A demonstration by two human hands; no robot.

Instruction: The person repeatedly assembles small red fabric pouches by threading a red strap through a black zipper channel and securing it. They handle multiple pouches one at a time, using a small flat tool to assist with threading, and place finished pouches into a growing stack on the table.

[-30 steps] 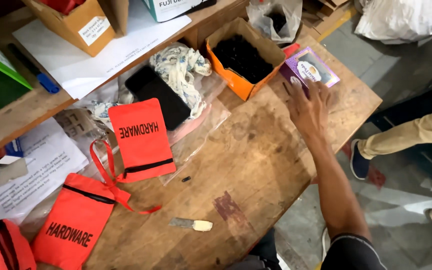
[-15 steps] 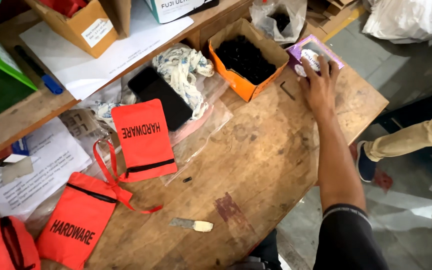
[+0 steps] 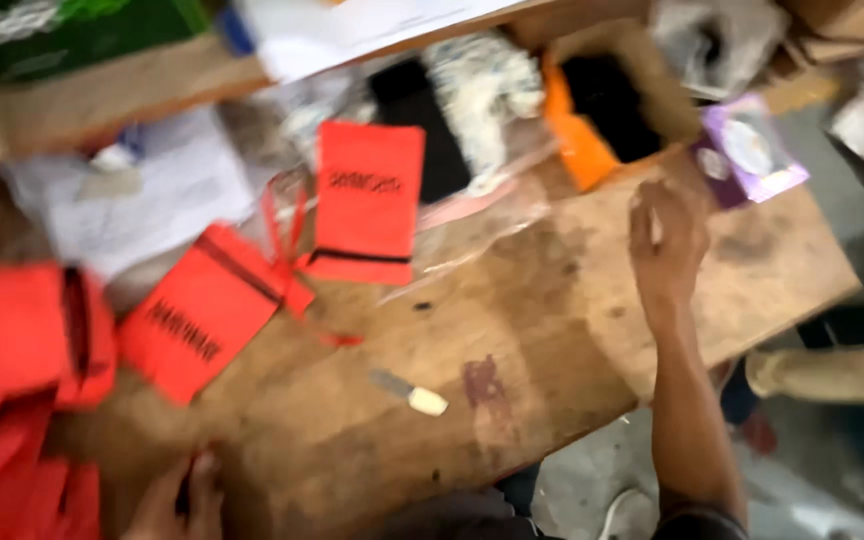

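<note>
Fingers of the right hand (image 3: 666, 240) curl loosely above the wooden table (image 3: 552, 330); blur hides whether they pinch anything. Just beyond them lies a purple packet (image 3: 752, 155), beside it an orange box (image 3: 592, 130). Left hand (image 3: 177, 495) rests at the near edge by red pouches (image 3: 22, 340), grip unclear.

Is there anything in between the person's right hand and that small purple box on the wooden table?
Nothing visible. The right hand hovers above the wooden table, just short of the small purple box at the far corner. Only bare wood lies between them. The orange cardboard box sits off to the side, out of that path.
</note>
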